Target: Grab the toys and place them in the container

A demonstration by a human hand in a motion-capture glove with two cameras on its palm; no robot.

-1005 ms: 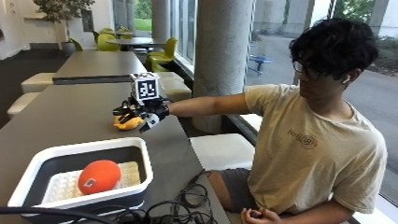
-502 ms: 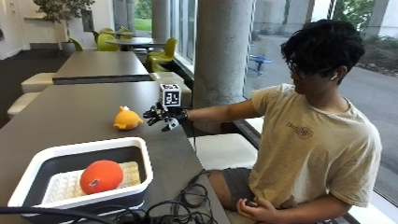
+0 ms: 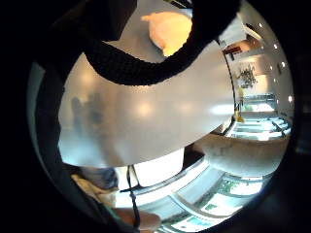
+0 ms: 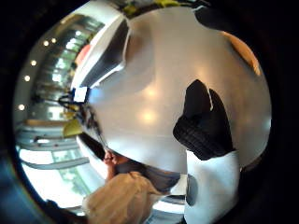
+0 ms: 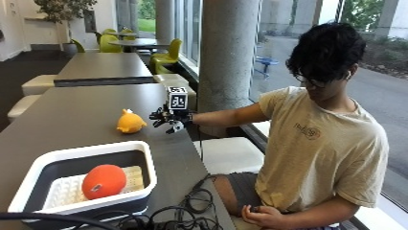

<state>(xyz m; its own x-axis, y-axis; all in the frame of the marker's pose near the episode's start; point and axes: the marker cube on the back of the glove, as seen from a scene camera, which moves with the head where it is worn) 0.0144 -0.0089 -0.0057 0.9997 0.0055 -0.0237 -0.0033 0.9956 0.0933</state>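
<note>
I hold my right hand [image 5: 169, 118] empty, fingers spread, just beside the duck [image 5: 130, 122], not yet grasping.

Person [image 5: 322, 143]: beige short-sleeved T-shirt, dark shorts, glasses; black glove on right hand [image 5: 167, 118].

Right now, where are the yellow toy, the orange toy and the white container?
yellow toy [image 5: 130, 122], outside view, middle of its body on the table.
orange toy [image 5: 103, 181], outside view, its rounded top, inside the container.
white container [image 5: 148, 165], outside view, its right-hand rim.
</note>
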